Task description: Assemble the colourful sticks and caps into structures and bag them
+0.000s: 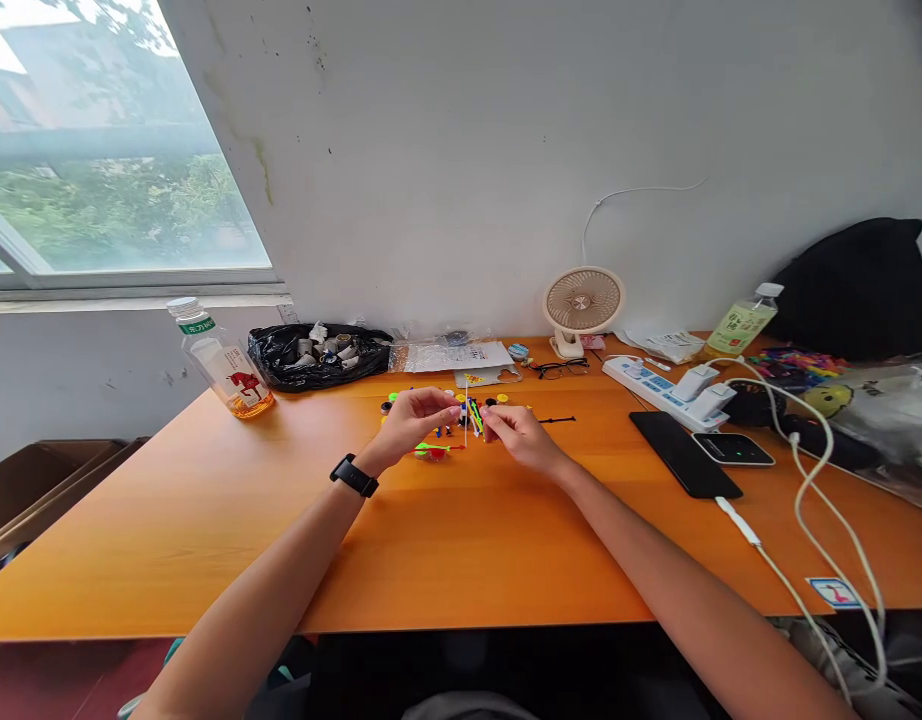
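My left hand (420,420), with a black watch on its wrist, is closed in a pinch above the table. At its fingertips a thin white rod (466,425) stands almost upright. My right hand (522,436) faces it, thumb and fingers pressed together; whatever they pinch is too small to make out. Slim green and blue plastic pieces (475,414) show between the two hands. Below my left hand lie a bright green piece (422,449) and a red piece (435,453). Small colourful parts, among them a yellow wheel (503,398), are spread behind the hands and partly hidden by them.
On the left stand a drink bottle (240,380) and a black plastic bag (281,362). A small fan (583,300) and eyeglasses (558,369) are at the back. To the right are a power strip (660,392), a black phone (684,455) and white cables (813,475).
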{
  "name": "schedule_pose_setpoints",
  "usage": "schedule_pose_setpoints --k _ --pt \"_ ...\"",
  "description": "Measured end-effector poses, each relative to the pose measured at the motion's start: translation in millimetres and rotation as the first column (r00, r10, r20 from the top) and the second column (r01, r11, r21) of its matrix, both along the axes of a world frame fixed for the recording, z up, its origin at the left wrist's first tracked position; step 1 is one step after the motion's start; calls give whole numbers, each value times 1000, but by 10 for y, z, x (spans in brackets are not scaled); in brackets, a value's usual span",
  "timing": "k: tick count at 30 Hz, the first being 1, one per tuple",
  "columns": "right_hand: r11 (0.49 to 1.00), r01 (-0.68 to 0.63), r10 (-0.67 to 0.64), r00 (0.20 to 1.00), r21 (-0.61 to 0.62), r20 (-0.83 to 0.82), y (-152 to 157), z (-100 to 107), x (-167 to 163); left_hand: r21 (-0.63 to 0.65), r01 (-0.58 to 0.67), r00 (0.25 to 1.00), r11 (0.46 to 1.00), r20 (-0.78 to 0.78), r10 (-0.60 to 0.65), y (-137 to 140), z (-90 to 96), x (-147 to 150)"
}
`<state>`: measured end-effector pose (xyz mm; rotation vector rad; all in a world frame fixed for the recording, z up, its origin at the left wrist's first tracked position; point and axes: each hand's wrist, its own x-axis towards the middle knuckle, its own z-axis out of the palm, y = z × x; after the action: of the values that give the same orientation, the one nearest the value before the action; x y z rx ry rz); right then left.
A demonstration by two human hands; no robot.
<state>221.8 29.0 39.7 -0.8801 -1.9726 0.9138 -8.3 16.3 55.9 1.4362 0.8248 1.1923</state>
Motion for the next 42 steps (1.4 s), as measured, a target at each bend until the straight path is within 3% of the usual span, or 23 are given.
schedule_pose_setpoints --k 16,22,36,42 --pt "1000 21 -21 1000 2 -1 -70 37 -39 51 52 995 997 -85 -47 25 -49 4" --pt "1000 19 -19 1000 1 21 -72 9 -44 10 94 990 995 -102 -93 62 -124 -15" --pt "1000 9 -10 999 23 40 -51 -27 -25 -33 123 991 992 -46 -124 39 -103 20" --pt "994 34 -38 999 106 29 -55 -61 -21 -45 148 987 988 -47 -150 30 -101 16"
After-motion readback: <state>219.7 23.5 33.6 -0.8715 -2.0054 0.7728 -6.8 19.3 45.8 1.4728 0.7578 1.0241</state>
